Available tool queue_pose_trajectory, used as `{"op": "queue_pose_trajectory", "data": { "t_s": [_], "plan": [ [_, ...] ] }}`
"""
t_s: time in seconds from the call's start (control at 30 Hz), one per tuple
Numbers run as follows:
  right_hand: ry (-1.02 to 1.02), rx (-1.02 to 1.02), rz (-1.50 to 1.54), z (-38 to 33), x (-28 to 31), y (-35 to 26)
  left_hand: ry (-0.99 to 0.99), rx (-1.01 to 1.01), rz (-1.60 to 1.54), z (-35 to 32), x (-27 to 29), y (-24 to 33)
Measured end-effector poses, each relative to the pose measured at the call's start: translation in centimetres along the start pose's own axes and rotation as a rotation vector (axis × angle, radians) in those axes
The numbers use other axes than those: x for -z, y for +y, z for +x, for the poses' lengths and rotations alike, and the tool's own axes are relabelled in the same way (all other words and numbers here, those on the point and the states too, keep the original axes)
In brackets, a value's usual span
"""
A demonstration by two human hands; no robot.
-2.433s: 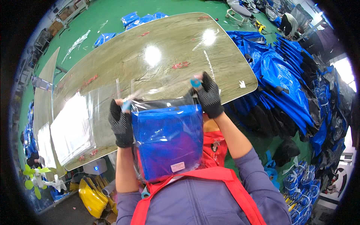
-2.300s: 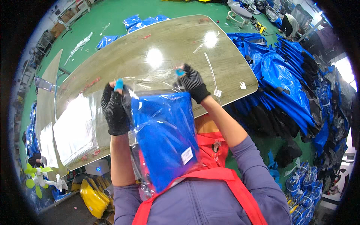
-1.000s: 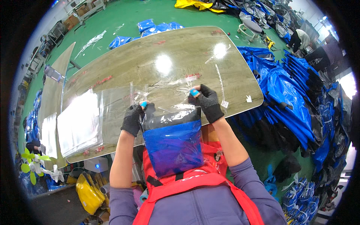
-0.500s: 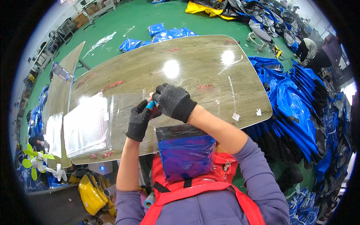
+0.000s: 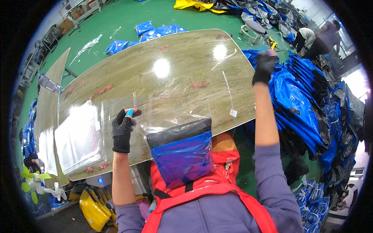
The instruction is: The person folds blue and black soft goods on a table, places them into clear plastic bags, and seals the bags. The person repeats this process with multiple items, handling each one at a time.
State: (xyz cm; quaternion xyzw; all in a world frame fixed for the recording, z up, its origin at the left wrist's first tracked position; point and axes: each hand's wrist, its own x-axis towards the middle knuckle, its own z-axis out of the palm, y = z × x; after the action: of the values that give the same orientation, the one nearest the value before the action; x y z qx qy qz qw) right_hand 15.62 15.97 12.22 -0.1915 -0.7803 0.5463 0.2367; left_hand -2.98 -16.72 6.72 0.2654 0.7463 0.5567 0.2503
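A folded blue and black sheet packed in a clear plastic bag (image 5: 182, 155) leans on my red apron at the table's near edge. The bag's loose clear end spreads onto the wood-grain table (image 5: 182, 93). My left hand (image 5: 123, 131), in a black dotted glove with bare fingertips and blue wrap on one finger, hovers left of that bag. Its fingers are loosely bent and apart, with nothing visible in them. Out at the table's right edge, my right hand (image 5: 265, 69) is raised beside the blue sheets; motion smears its fingers.
Flat clear bags (image 5: 79, 136) lie stacked at the table's left. Blue folded sheets (image 5: 297, 93) are heaped along the right side. Blue packages (image 5: 157, 33) lie on the green floor beyond the table, near a stool (image 5: 254, 29). A small green fan (image 5: 33, 180) stands lower left.
My hands were together above the packed bag. The right has swung far out to the right; the left has drawn back leftward. The packed bag now tilts differently, and the whole view has shifted.
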Motion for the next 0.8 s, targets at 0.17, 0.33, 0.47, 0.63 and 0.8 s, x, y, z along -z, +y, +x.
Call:
{"op": "queue_pose_trajectory", "data": {
  "t_s": [0.17,0.33,0.47,0.63,0.8],
  "plan": [
    [-0.238,-0.338,0.271,-7.0,-2.2,3.6,-0.248,0.136,-0.324,0.1,1.5,1.2],
    [-0.316,0.002,0.406,-11.9,-0.7,1.8,-0.398,-0.162,-0.467,-4.7,1.0,0.3],
    [-0.372,0.548,-0.680,-17.6,0.4,2.8,-0.458,-0.437,0.483,-8.9,2.3,-0.9],
    [-0.026,0.522,-0.592,-18.9,-1.6,0.7,-0.162,-0.487,0.372,-8.2,-0.5,-0.1],
    [-0.177,0.507,-0.686,-16.8,-6.3,-1.1,-0.067,-0.312,0.185,-7.9,-8.9,-3.8]
  ]
}}
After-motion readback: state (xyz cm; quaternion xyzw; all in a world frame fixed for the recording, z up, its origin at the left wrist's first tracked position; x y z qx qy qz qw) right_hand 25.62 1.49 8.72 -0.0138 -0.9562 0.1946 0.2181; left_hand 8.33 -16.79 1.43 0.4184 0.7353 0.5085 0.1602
